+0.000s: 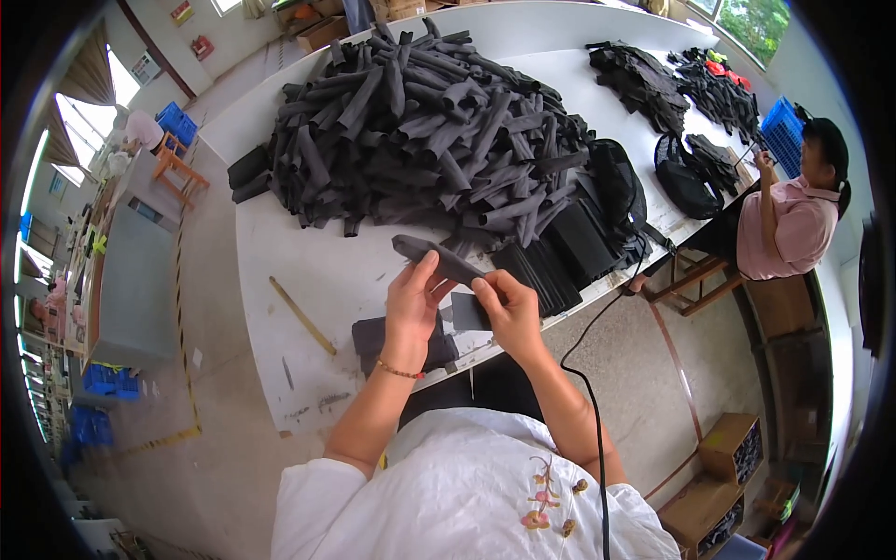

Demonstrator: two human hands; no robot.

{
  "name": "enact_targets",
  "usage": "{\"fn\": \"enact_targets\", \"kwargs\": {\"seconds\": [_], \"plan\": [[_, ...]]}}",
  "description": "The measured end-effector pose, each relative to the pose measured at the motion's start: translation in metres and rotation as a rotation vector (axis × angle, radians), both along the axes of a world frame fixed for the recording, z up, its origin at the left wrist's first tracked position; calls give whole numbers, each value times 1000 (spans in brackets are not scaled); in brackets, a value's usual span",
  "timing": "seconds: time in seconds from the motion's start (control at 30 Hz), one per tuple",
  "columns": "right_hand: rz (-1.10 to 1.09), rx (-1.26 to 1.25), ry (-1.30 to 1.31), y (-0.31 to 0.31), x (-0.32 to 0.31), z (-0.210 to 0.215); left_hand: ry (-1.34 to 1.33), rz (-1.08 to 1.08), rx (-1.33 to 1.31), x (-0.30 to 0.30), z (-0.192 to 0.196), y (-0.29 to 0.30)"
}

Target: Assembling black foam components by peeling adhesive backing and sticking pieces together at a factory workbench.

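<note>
A dark grey fabric tube (435,258) is held up in front of me, above the near edge of the white table. My left hand (413,297) grips its left part, thumb on top and fingers behind. At its right end my right hand (510,304) pinches it between thumb and fingers. Beneath my hands, a folded dark stack (371,338) lies at the table edge, partly covered by my left wrist. A flat dark piece (469,313) shows between my wrists. Just beyond, a large heap of similar dark fabric tubes (411,131) spreads over the table.
Neat stacks of flat black pieces (539,276) stand right of my hands, beside a black bag (616,177). A wooden strip (303,315) lies on the table (266,271) at left. A black cable (581,373) hangs past my right arm. Another person (789,219) sits at right.
</note>
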State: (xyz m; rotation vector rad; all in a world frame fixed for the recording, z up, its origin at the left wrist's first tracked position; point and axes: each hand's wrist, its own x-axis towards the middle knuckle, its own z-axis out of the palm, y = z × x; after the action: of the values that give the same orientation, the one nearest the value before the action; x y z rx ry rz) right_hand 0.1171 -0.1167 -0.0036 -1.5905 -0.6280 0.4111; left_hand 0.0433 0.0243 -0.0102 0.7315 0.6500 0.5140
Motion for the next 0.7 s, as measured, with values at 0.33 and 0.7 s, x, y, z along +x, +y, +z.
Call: {"fn": "enact_targets", "kwargs": {"seconds": [0.33,0.7], "plan": [[-66,45,-106,9,-5,-9,8,46,15,4,18,-22],[-172,-25,-114,6,-11,-8,-258,0,-136,7,-4,-9]]}}
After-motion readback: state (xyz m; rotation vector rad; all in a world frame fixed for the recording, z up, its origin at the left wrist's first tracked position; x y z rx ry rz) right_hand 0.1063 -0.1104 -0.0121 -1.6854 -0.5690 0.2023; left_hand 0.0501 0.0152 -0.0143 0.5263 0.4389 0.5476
